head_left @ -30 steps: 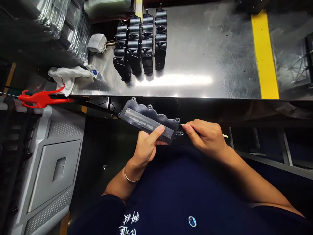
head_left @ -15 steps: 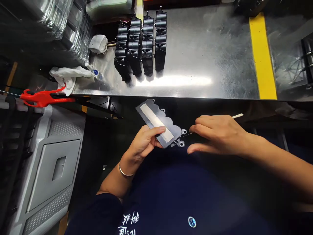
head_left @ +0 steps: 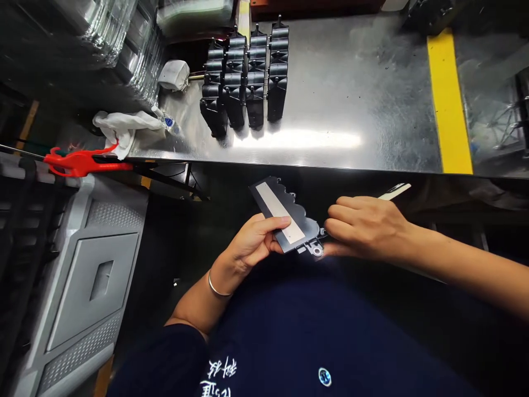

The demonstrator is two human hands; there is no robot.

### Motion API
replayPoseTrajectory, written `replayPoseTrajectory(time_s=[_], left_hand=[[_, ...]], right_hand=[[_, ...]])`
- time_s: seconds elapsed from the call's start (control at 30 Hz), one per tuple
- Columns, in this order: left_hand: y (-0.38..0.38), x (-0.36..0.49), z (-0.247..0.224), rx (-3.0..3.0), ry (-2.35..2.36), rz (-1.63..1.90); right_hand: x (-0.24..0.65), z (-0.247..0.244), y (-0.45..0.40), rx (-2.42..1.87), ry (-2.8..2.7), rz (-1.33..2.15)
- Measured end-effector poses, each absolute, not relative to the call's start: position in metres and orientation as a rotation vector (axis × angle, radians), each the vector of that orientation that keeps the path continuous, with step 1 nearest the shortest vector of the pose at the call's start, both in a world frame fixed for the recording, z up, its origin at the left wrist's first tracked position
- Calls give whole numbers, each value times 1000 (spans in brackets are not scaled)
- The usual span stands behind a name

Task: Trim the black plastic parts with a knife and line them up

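black part (head_left: 295, 208) between hands (head_left: 252, 240): left thumb (head_left: 278, 223) atop, right fingers (head_left: 341, 215) curled

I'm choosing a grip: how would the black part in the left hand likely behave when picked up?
The black part is probably stiff: it shows no sag beyond the left hand. It seems light, since a pinch under the thumb appears to support much of it. Its smooth-looking face might slip a little.

Smooth, softly shining plastic on the scalloped part (head_left: 300, 212); glossy plastic on the row of black parts (head_left: 255, 82); scuffed, reflective metal on the bench (head_left: 351, 82); crinkled, shiny film on the stacks (head_left: 138, 63); matt plastic, partly dimpled, on the grey bin (head_left: 82, 298).
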State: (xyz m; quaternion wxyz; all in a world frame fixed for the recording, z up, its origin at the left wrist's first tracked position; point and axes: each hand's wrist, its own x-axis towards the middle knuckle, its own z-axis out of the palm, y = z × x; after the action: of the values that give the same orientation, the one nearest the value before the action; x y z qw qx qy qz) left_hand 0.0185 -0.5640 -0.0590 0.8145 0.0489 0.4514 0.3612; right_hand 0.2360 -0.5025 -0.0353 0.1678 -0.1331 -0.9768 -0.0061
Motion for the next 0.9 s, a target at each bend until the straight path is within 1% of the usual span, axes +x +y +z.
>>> replayPoseTrajectory(time_s=[0.13,0.3,0.4,0.53,0.7,0.77,0.83,0.9], left_hand=[[-564,19,-59,92,1005,759],[-565,20,-62,79,969,773],[-565,19,-64,74,990,765],[-564,20,-66,26,951,779],[-558,17,-65,-106,870,657],[-560,14,-62,9,865,682],[-565,12,-59,325,966,880],[-570,13,-57,760,1159,1119]], right_hand=[[236,-38,-503,-345,-2809,81],[235,-37,-502,-358,-2739,23],[238,-38,-503,-360,-2759,124],[240,-37,-505,-507,-2704,257],[237,-34,-503,-321,-2595,341],[236,-36,-502,-460,-2501,397],[235,-40,-503,-691,-2385,446],[230,-46,-507,-885,-2251,528]])
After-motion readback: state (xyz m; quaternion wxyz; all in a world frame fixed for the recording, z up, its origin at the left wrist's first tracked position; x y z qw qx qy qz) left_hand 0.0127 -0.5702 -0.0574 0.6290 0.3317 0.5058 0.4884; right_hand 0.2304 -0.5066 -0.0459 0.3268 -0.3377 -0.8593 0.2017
